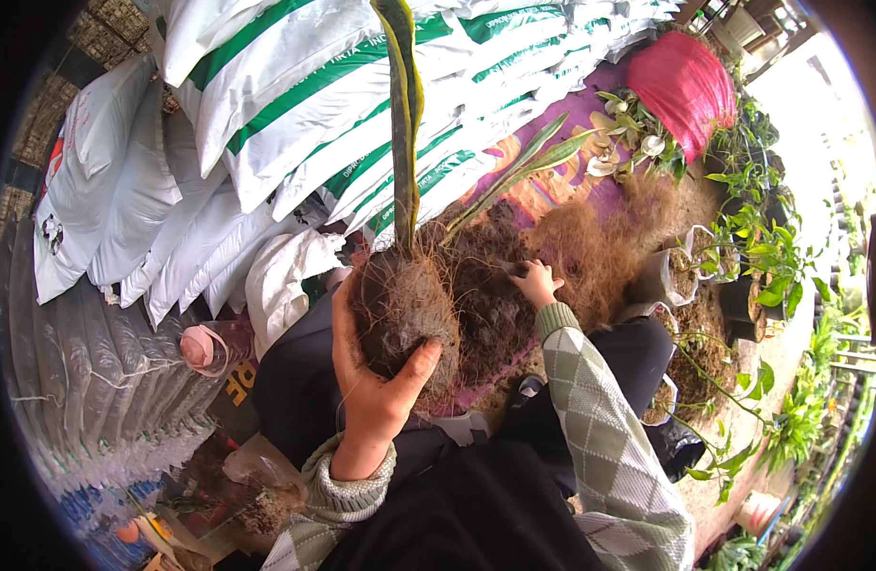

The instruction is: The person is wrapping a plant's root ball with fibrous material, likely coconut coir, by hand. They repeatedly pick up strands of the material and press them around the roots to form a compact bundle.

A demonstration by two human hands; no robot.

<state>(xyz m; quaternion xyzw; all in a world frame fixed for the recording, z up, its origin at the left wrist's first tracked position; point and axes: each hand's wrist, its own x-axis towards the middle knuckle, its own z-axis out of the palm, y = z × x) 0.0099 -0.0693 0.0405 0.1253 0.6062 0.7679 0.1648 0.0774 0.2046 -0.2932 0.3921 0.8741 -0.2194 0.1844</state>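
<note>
A snake plant [405, 124] with upright, yellow-edged leaves rises from a round root ball [390, 314] of dark soil wrapped in brown fibre. My left hand [386, 395] is closed around this ball from below, its thumb across the front. Just beyond it lies a mound of dark, wet soil [495, 314], and a second snake plant [524, 171] leans out behind the mound. At the mound's right edge is my right hand [538, 284], fingers bent, the tips closed on some dark soil. Loose brown coconut fibre [590, 247] spreads beside that hand.
White and green sacks [362, 105] are stacked at the back and left. Bundled plastic bags [96, 352] and a pink lidded bottle [202, 349] stand at left. Potted green plants [761, 247] line the right, near a red sack [681, 90]. A purple patterned sheet [576, 119] lies behind the soil.
</note>
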